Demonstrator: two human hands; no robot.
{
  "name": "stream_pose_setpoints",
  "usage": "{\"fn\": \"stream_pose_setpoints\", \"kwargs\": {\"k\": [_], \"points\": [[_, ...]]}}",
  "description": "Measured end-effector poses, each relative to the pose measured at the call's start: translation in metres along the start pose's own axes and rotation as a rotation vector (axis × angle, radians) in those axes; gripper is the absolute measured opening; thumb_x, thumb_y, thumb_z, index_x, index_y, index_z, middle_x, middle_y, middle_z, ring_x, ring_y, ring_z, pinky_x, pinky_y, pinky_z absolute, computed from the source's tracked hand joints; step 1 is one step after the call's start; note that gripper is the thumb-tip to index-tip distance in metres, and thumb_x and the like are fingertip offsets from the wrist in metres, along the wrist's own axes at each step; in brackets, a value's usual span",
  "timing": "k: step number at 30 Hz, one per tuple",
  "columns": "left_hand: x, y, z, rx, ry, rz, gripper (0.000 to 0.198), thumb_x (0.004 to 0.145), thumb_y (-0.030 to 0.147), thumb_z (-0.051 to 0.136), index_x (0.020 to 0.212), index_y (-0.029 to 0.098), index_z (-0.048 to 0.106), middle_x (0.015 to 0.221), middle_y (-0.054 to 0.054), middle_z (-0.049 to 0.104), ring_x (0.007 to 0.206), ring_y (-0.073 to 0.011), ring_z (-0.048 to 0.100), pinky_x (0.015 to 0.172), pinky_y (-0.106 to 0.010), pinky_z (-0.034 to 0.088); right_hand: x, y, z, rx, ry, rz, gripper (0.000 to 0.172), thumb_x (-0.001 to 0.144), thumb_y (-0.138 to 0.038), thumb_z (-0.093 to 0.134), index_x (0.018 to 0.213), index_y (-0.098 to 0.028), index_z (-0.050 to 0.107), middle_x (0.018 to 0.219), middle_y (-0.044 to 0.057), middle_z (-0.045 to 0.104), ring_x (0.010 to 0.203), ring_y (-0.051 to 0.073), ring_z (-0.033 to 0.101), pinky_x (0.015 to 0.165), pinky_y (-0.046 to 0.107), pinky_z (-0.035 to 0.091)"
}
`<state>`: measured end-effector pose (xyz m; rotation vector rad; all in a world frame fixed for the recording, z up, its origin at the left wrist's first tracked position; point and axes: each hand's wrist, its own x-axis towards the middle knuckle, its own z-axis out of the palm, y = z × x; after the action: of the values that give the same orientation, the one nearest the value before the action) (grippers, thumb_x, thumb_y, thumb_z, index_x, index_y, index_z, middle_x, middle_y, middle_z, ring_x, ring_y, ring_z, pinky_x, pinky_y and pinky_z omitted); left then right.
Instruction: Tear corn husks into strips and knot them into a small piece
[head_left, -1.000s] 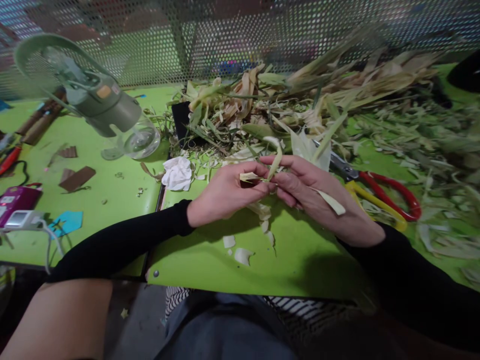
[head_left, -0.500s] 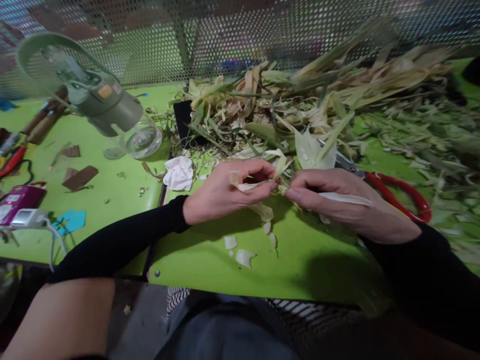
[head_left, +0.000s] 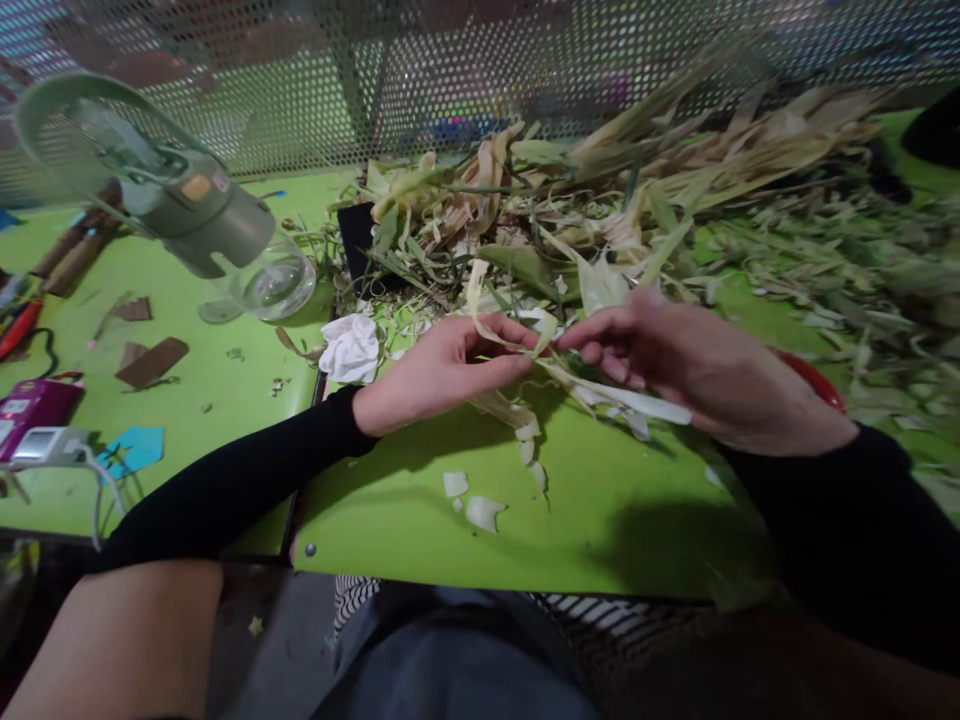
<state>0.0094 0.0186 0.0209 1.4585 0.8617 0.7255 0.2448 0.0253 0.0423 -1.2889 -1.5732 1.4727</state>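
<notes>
You have the husk strips (head_left: 637, 402) between your hands over the green tabletop (head_left: 420, 540); the pale, longest-looking one slants right and slightly toward you, another curls up and away. Your left hand (head_left: 427, 375) pinches them between thumb and fingers; your right hand (head_left: 731, 368) has loosely bent fingers at them, whether gripping I cannot tell.

The left sleeve (head_left: 247, 485), lower left of the frame, is plain black and close-fitting to its cuff (head_left: 361, 425). The right sleeve (head_left: 832, 545), lower right, is black too. Both cuffs end at the wrist. Bottom centre: a dark blue-grey garment (head_left: 457, 655), with 1 plain colour showing.
</notes>
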Motion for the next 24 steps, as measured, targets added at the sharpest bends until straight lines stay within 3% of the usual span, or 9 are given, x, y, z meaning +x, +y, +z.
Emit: {"fn": "stream_pose_setpoints", "kwargs": {"k": [4,8,12,16,19,22,24], "points": [[0.0,-0.002,0.006,0.007,-0.027,0.004,0.037,0.082,0.044,0.08,0.099,0.013,0.069,0.093,-0.005,0.073,0.078,-0.0111,0.062,0.073,-0.025,0.052,-0.002,0.009,0.015,-0.104,0.072,-0.182,0.044,0.081,-0.068,0.081,0.085,-0.024,0.078,0.073,0.001,0.061,0.064,0.014,0.047,0.056,0.03,0.034],[-0.003,-0.003,0.009,0.062,-0.026,0.072,0.021,0.086,0.032,0.074,0.094,0.014,0.068,0.091,-0.003,0.071,0.081,-0.0111,0.061,0.075,-0.024,0.05,-0.008,0.013,0.028,0.055,0.115,-0.225,0.031,0.088,-0.052,0.082,0.079,-0.024,0.072,0.064,-0.004,0.051,0.057,0.011,0.037,0.05,0.028,0.025],[-0.004,0.0,0.011,0.082,-0.009,0.111,0.007,0.084,0.019,0.068,0.09,0.015,0.066,0.084,0.0,0.067,0.074,-0.0082,0.056,0.071,-0.022,0.046,-0.012,0.012,0.038,0.387,0.092,-0.112,0.032,0.08,-0.043,0.09,0.077,-0.021,0.067,0.062,-0.005,0.051,0.055,0.007,0.037,0.05,0.023,0.025],[-0.004,-0.001,0.012,-0.017,-0.032,0.006,0.009,0.085,0.022,0.07,0.087,0.015,0.064,0.079,0.001,0.065,0.071,-0.0077,0.056,0.071,-0.022,0.046,-0.01,0.01,0.041,0.531,0.078,-0.063,0.041,0.067,-0.043,0.099,0.072,-0.02,0.066,0.061,-0.006,0.051,0.053,0.005,0.036,0.049,0.019,0.026],[-0.003,-0.002,0.012,-0.139,-0.026,-0.054,0.018,0.084,0.027,0.076,0.092,0.014,0.067,0.087,-0.001,0.07,0.077,-0.0094,0.061,0.075,-0.024,0.05,-0.003,0.01,0.035,0.478,0.091,-0.038,0.043,0.066,-0.046,0.098,0.073,-0.02,0.065,0.063,-0.005,0.054,0.054,0.005,0.041,0.049,0.02,0.029],[-0.003,0.001,0.01,-0.271,-0.043,-0.089,0.023,0.086,0.02,0.072,0.107,0.013,0.07,0.1,-0.006,0.077,0.092,-0.013,0.071,0.087,-0.027,0.055,0.003,0.011,0.029,0.296,0.186,-0.044,0.036,0.079,-0.048,0.09,0.08,-0.021,0.066,0.063,-0.005,0.053,0.054,0.007,0.042,0.048,0.022,0.028],[-0.003,0.003,0.011,-0.327,-0.06,-0.095,0.026,0.089,0.014,0.064,0.114,0.013,0.072,0.107,-0.009,0.079,0.102,-0.0147,0.073,0.096,-0.03,0.056,0.004,0.012,0.028,0.21,0.268,-0.13,0.03,0.086,-0.045,0.084,0.086,-0.022,0.065,0.063,-0.006,0.05,0.053,0.008,0.038,0.048,0.025,0.026]]}}
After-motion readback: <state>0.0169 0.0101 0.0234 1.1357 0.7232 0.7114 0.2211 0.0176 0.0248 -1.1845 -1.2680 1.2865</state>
